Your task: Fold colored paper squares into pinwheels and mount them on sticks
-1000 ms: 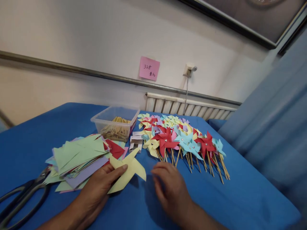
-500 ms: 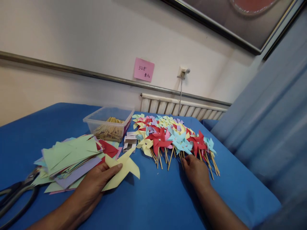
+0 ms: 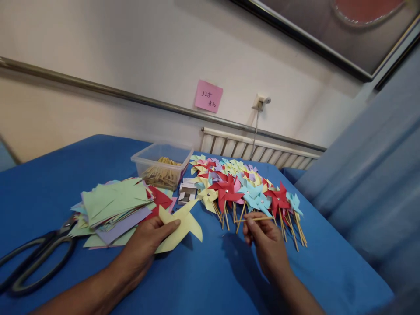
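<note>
Lightly pinched at one edge by the left hand [image 3: 149, 238], the yellow cut paper [image 3: 182, 223] looks thin, floppy, easily creased. Right of it, the right hand [image 3: 265, 238] grips a stiff wooden stick [image 3: 254, 219] before the pinwheels [image 3: 239, 186].

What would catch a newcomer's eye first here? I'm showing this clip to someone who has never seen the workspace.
First, the bright heap of finished paper pinwheels on sticks, right of centre on the blue table. Next, the left hand pressing a cut yellow paper, while the right hand pinches a thin wooden stick beside the heap. At far left lie large black scissors, by a stack of coloured paper squares.
</note>
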Demonstrator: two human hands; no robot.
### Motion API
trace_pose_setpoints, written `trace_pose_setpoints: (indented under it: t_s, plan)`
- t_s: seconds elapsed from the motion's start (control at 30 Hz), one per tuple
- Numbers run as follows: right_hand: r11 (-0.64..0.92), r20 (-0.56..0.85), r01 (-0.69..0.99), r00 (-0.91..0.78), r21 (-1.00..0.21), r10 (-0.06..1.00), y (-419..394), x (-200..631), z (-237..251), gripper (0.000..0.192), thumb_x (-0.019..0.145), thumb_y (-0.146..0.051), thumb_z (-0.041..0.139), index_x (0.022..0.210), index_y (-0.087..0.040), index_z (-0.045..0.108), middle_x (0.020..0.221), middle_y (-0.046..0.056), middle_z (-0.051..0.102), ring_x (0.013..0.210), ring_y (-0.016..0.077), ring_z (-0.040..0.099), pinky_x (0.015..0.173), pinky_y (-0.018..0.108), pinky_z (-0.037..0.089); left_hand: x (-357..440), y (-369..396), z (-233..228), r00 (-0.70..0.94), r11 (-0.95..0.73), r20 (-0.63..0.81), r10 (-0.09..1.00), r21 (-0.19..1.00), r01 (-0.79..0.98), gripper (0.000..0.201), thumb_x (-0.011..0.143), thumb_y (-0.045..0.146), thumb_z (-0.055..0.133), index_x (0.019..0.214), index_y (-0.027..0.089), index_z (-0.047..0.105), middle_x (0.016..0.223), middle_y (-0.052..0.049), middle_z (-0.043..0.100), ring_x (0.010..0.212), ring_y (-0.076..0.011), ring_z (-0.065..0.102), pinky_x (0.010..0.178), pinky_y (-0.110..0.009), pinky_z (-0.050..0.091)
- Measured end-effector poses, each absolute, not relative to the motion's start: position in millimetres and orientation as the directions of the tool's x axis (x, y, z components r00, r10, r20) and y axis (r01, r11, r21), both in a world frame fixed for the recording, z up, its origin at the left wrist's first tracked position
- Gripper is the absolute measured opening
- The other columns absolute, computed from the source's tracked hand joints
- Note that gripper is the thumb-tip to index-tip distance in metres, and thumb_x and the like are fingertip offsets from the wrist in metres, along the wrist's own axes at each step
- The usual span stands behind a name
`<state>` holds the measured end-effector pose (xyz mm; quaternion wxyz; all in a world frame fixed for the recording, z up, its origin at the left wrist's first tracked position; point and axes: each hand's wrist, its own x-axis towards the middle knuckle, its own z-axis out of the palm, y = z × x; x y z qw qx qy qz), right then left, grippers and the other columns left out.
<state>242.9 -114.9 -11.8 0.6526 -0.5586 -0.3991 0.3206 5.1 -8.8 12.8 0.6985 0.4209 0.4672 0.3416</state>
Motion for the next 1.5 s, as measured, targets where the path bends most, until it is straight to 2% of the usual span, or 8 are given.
trace_pose_setpoints:
  t_s: [0.13, 0.43, 0.6, 0.7, 0.9, 1.13, 1.3, 1.5]
  plan:
    - [0.203, 0.157, -0.317, 0.166, -0.926, 0.974, -81, 198, 4, 0.023, 0.078, -0.037, 0.073, 0.094, -0.021, 0.069, 0.072, 0.001, 0.066, 0.054, 0.0112, 0.055, 0.052, 0.024, 0.043, 3, -9, 9, 0.317, 0.344, -0.285, 0.905, 0.927, -0.149, 0.025, 0.064, 0.031, 0.08, 0.08, 0.015, 0.069, 0.072, -0.004, 0.075, 0.063, -0.0207, 0.067, 0.06, -0.028, 0.05]
    - [0.066, 0.198, -0.389, -0.311, -0.919, 0.929, -67, 165, 4, 0.065, 0.066, -0.046, 0.081, 0.125, -0.025, 0.063, 0.12, 0.012, 0.065, 0.1, 0.0249, 0.064, 0.078, 0.036, 0.051, -4, -6, 5, 0.197, 0.19, -0.174, 0.965, 0.98, -0.065, 0.024, 0.067, 0.035, 0.074, 0.077, 0.014, 0.068, 0.07, -0.003, 0.072, 0.061, -0.0172, 0.062, 0.056, -0.025, 0.044]
    - [-0.034, 0.029, -0.478, -0.123, -0.878, 0.992, -59, 156, -20, 0.037, 0.074, -0.048, 0.076, 0.095, -0.02, 0.065, 0.086, 0.006, 0.071, 0.06, 0.0122, 0.062, 0.05, 0.022, 0.043, 0, -5, 1, 0.206, 0.231, -0.212, 0.955, 0.971, -0.07, 0.025, 0.065, 0.035, 0.075, 0.076, 0.014, 0.068, 0.068, -0.003, 0.072, 0.059, -0.0175, 0.062, 0.056, -0.026, 0.044]
    - [-0.026, -0.018, -0.439, -0.023, -0.898, 1.0, -53, 149, -32, 0.039, 0.075, -0.051, 0.075, 0.089, -0.02, 0.056, 0.072, 0.002, 0.07, 0.047, 0.0101, 0.056, 0.042, 0.019, 0.037, 1, -4, 0, 0.213, 0.259, -0.236, 0.948, 0.962, -0.087, 0.026, 0.064, 0.035, 0.076, 0.076, 0.014, 0.067, 0.066, -0.003, 0.072, 0.055, -0.0166, 0.06, 0.053, -0.026, 0.044]
    - [0.029, 0.019, -0.147, 0.074, -0.989, 0.997, -60, 147, -35, 0.037, 0.082, -0.054, 0.065, 0.087, -0.019, 0.054, 0.062, -0.004, 0.062, 0.045, 0.0075, 0.048, 0.045, 0.018, 0.035, 2, -3, 1, 0.182, 0.275, -0.252, 0.951, 0.955, -0.115, 0.029, 0.061, 0.035, 0.078, 0.077, 0.014, 0.067, 0.064, -0.002, 0.071, 0.054, -0.017, 0.061, 0.051, -0.025, 0.042]
    - [0.029, 0.028, 0.175, -0.004, -0.984, 1.0, -64, 148, -38, 0.028, 0.093, -0.048, 0.051, 0.094, -0.02, 0.05, 0.062, -0.004, 0.061, 0.044, 0.0086, 0.049, 0.044, 0.019, 0.036, 1, -4, 2, 0.181, 0.279, -0.259, 0.949, 0.955, -0.1, 0.029, 0.063, 0.034, 0.077, 0.08, 0.014, 0.066, 0.066, -0.002, 0.07, 0.055, -0.0162, 0.061, 0.051, -0.025, 0.042]
    - [-0.003, -0.013, 0.203, -0.047, -0.979, 0.999, -66, 144, -35, 0.035, 0.094, -0.054, 0.044, 0.094, -0.02, 0.051, 0.056, -0.006, 0.059, 0.038, 0.0074, 0.045, 0.039, 0.018, 0.033, 2, -7, 4, 0.189, 0.286, -0.263, 0.946, 0.952, -0.107, 0.029, 0.063, 0.034, 0.077, 0.079, 0.014, 0.066, 0.068, -0.003, 0.07, 0.059, -0.0183, 0.063, 0.054, -0.027, 0.045]
    - [-0.055, -0.055, 0.043, 0.0, -0.998, 0.999, -64, 139, -37, 0.043, 0.087, -0.061, 0.052, 0.083, -0.018, 0.051, 0.058, -0.003, 0.062, 0.04, 0.0065, 0.052, 0.041, 0.017, 0.037, 2, -10, 1, 0.219, 0.253, -0.23, 0.948, 0.964, -0.084, 0.027, 0.069, 0.035, 0.073, 0.081, 0.013, 0.064, 0.067, -0.002, 0.069, 0.056, -0.0167, 0.061, 0.053, -0.026, 0.044]
